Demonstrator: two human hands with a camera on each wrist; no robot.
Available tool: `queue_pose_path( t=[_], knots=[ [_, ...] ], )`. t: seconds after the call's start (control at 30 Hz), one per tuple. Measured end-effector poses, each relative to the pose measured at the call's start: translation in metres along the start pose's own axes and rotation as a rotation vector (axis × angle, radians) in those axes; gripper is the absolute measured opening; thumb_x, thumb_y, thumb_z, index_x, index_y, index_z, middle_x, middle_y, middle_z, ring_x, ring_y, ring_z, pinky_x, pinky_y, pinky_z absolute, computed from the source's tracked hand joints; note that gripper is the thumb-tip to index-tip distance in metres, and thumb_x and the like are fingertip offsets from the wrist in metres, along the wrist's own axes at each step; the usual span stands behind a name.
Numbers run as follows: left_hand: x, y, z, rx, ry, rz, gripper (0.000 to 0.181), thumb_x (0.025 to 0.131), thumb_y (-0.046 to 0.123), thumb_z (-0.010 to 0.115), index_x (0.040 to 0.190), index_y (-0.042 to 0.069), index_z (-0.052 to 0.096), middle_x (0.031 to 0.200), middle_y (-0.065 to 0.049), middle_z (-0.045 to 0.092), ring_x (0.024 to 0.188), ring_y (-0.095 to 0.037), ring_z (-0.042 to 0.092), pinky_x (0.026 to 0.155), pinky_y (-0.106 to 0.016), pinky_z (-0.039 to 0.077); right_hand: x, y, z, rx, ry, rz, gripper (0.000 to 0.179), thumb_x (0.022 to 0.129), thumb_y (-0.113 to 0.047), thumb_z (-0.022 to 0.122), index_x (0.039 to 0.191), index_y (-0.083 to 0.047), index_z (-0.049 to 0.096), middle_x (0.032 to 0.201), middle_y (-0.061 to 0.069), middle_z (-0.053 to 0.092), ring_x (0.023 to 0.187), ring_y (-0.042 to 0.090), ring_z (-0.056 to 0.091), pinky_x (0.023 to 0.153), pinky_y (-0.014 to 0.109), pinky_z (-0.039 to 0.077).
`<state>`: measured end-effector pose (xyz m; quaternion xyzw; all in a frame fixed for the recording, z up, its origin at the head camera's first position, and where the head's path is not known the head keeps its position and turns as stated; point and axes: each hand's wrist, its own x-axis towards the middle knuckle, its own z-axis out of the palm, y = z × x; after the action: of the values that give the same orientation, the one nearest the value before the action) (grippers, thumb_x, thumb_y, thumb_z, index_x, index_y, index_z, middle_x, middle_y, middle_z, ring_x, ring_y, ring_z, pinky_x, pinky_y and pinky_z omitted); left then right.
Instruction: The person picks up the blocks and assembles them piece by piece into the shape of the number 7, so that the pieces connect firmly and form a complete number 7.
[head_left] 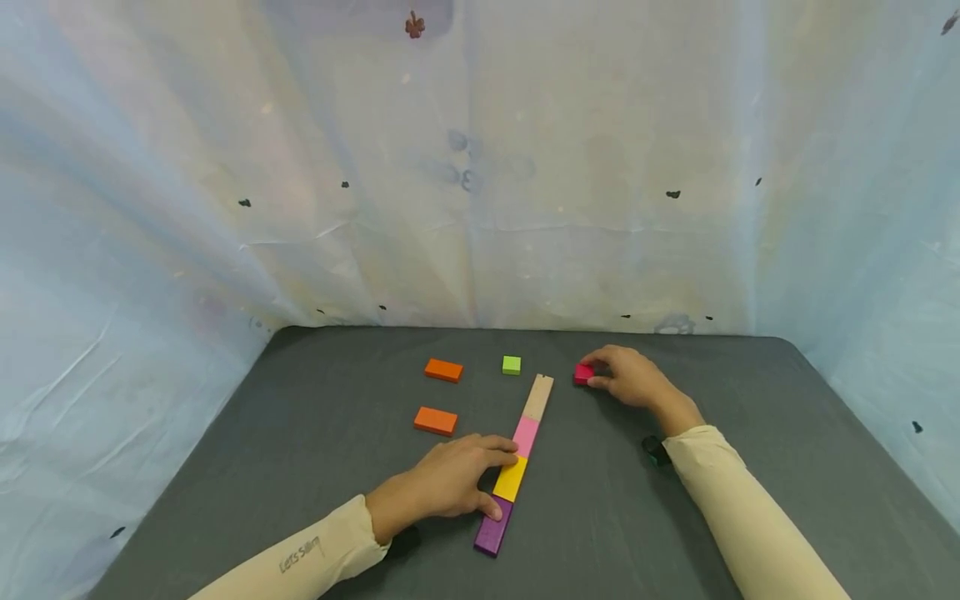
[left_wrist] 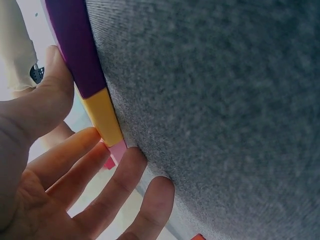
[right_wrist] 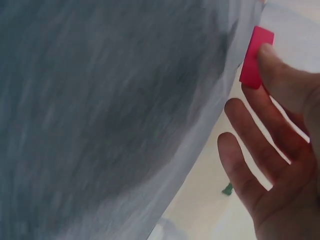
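Note:
A row of flat blocks lies end to end on the dark table: purple (head_left: 493,530), yellow (head_left: 510,479), pink (head_left: 527,437) and natural wood (head_left: 538,397). My left hand (head_left: 457,477) rests along the row's left side. Its thumb touches the purple block and its outstretched fingers reach the yellow and pink ones. At the far right end, my right hand (head_left: 630,377) pinches a red block (right_wrist: 256,56) between thumb and fingers. The thumb lies across the block's broad face in the right wrist view, with the other fingers spread below.
Two orange blocks (head_left: 444,370) lie left of the row, one farther back than the other. A small lime green block (head_left: 512,365) sits near the wood block. Behind the table (head_left: 360,500) hangs a pale plastic sheet (head_left: 570,167), which also covers both sides.

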<state>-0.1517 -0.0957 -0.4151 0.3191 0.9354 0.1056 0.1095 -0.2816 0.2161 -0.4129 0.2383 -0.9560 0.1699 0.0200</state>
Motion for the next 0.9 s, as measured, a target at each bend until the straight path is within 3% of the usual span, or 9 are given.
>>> queue_pose_path(
  t=[0.37, 0.57, 0.9],
  knots=[
    [0.002, 0.001, 0.000, 0.022, 0.008, 0.011, 0.072, 0.074, 0.050, 0.082, 0.139, 0.028, 0.059, 0.149, 0.016, 0.049, 0.133, -0.014, 0.051, 0.101, -0.043, 0.052, 0.010, -0.017, 0.004, 0.065, 0.062, 0.049, 0.038, 0.092, -0.021, 0.071, 0.127, -0.007, 0.067, 0.123, 0.015, 0.068, 0.114, 0.034, 0.064, 0.097, 0.054, 0.049],
    [-0.001, -0.001, 0.000, 0.027, 0.005, -0.013, 0.072, 0.075, 0.050, 0.082, 0.139, 0.029, 0.059, 0.149, 0.017, 0.048, 0.135, -0.014, 0.050, 0.102, -0.043, 0.051, 0.020, -0.028, 0.016, 0.109, 0.045, 0.053, 0.038, 0.094, -0.022, 0.070, 0.129, -0.008, 0.066, 0.124, 0.013, 0.068, 0.114, 0.032, 0.064, 0.097, 0.052, 0.050],
    [-0.002, 0.003, -0.004, 0.026, -0.004, -0.011, 0.070, 0.075, 0.048, 0.082, 0.138, 0.028, 0.060, 0.149, 0.016, 0.049, 0.133, -0.014, 0.051, 0.101, -0.044, 0.052, 0.026, -0.038, 0.016, 0.094, 0.026, 0.081, 0.038, 0.093, -0.021, 0.071, 0.129, -0.009, 0.066, 0.121, 0.012, 0.069, 0.108, 0.029, 0.065, 0.095, 0.050, 0.051]
  ],
)
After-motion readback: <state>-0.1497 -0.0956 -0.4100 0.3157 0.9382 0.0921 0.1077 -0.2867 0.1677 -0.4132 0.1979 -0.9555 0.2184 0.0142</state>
